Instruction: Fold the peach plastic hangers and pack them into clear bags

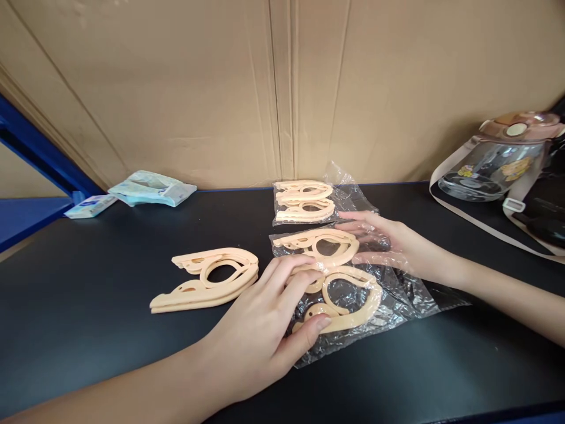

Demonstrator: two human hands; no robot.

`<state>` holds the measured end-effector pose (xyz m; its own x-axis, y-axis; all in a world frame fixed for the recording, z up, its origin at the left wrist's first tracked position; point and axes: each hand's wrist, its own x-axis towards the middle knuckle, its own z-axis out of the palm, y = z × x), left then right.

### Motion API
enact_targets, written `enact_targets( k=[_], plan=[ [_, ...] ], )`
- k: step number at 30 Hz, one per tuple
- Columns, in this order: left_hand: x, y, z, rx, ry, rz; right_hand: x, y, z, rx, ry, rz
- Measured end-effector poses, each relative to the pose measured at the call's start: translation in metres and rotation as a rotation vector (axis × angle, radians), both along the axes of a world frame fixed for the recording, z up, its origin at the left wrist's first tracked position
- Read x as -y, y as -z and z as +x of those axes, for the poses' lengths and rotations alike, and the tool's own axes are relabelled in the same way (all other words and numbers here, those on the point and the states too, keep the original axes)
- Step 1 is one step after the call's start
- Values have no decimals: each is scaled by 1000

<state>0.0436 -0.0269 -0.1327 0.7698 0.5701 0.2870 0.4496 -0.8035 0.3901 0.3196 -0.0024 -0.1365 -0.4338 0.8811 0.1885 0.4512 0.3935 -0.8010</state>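
Observation:
Two peach folding hangers (346, 303) lie in a clear plastic bag (399, 300), one above the other. My left hand (265, 318) rests on the near part of this bag, thumb and fingers apart over the hangers. On the bag's right side, my right hand (392, 238) has its fingers stretched out and spread. Clear film seems to cover those fingertips; whether they are inside the bag I cannot tell. Just behind lies a second clear bag (348, 197) with more folded hangers (306, 200). Left of my left hand, folded peach hangers (220, 285) lie unbagged.
A black tabletop (110, 271) carries everything, with a cardboard wall (198, 88) behind. At the back left are a tissue pack (152, 187) and a smaller packet (90, 206). A clear bottle (489, 165) with a strap (472, 221) stands right, beside a dark object (547, 206).

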Motion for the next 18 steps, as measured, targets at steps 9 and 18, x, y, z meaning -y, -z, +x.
enact_targets(
  k=[9,18],
  plan=[
    [0,-2,0,13,43,-9,-11,11,0,145,105,156],
    [15,0,0,-49,-84,168,-5,15,1,216,136,263]
  ],
)
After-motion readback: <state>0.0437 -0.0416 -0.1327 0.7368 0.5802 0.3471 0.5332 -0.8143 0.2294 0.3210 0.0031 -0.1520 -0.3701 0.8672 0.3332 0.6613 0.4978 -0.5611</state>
